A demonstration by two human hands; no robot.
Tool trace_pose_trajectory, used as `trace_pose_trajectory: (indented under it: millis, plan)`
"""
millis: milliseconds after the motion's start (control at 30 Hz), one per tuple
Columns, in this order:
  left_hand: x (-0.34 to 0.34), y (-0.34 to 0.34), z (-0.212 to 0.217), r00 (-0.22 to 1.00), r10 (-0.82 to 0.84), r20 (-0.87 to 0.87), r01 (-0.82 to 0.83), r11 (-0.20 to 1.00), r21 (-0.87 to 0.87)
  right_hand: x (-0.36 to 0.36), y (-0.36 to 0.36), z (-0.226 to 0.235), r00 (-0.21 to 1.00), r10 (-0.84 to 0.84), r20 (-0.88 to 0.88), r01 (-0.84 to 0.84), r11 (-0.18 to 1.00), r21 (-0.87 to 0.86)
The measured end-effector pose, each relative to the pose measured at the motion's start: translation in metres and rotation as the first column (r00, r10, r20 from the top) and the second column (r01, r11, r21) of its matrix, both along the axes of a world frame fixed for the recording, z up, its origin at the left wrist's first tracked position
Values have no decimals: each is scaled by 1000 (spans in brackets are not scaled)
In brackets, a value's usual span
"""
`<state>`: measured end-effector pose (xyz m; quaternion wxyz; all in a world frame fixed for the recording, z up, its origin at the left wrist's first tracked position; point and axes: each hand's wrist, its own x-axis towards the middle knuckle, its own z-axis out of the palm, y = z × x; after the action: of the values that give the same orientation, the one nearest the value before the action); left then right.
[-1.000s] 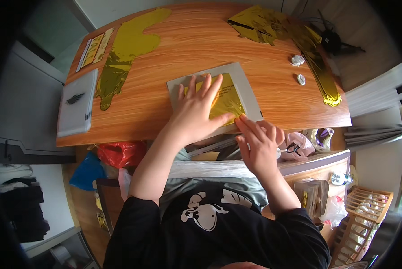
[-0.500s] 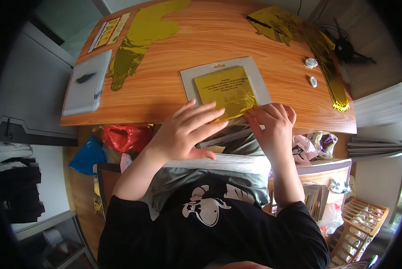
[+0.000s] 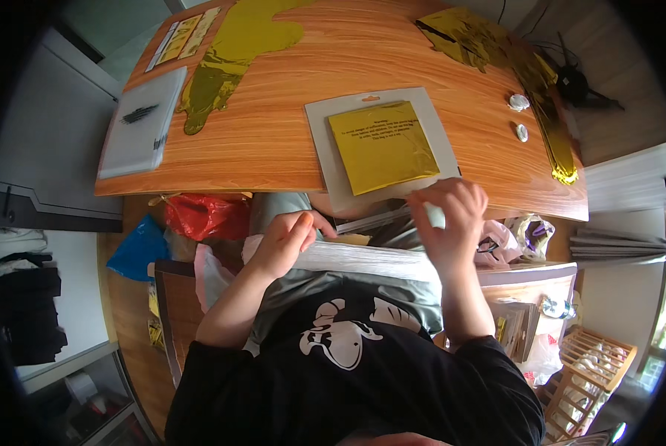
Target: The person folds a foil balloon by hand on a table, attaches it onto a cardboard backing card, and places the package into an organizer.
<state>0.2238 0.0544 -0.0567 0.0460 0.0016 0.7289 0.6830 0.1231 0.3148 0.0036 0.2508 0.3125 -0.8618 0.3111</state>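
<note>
A flat gold foil packet (image 3: 383, 152) lies on a grey-white backing card (image 3: 319, 134) with a hang slot. The card's lower edge reaches over the near edge of the table. My right hand (image 3: 453, 215) is beside the card's lower right corner, fingers bent toward the thumb; whatever may be between them is not visible. Over my lap, left of the card, my left hand (image 3: 285, 241) is closed with curled fingers, and what it may hold is hidden. Below both hands a bundle of thin white strips (image 3: 348, 259) stretches across my lap.
Gold foil sheets lie at the far left (image 3: 247, 44) and far right (image 3: 463, 37) of the wooden table (image 3: 273, 141). A clear plastic sleeve (image 3: 141, 123) is at its left. Two crumpled white bits (image 3: 519, 102) sit right. Red (image 3: 208, 223) and blue bags (image 3: 141, 249) are below.
Both hands have come off the foil packet. My left hand drew back toward my lap and its spread fingers curled in. The packet and card now lie fully uncovered.
</note>
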Motion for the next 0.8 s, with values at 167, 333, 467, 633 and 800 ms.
trace_pose_trajectory:
  millis: [167, 333, 467, 633, 800]
  plan:
    - [-7, 15, 1, 991, -106, 86, 90, 981, 174, 28, -30, -10, 985, 174, 22, -174, 985, -1]
    - [-9, 20, -8, 994, -30, 101, 2, 962, 273, 33, -48, -8, 975, 194, 105, -200, 978, 56]
    - [-11, 23, -5, 991, 36, 130, -70, 960, 272, 35, -52, -6, 974, 191, 126, -202, 976, 82]
    - [-13, 30, 4, 983, 81, 165, -123, 956, 265, 33, -53, -8, 969, 217, 114, -223, 974, 40]
    - [-13, 30, 8, 976, 130, 176, -168, 961, 222, 31, -51, -10, 964, 251, 91, -253, 967, 17]
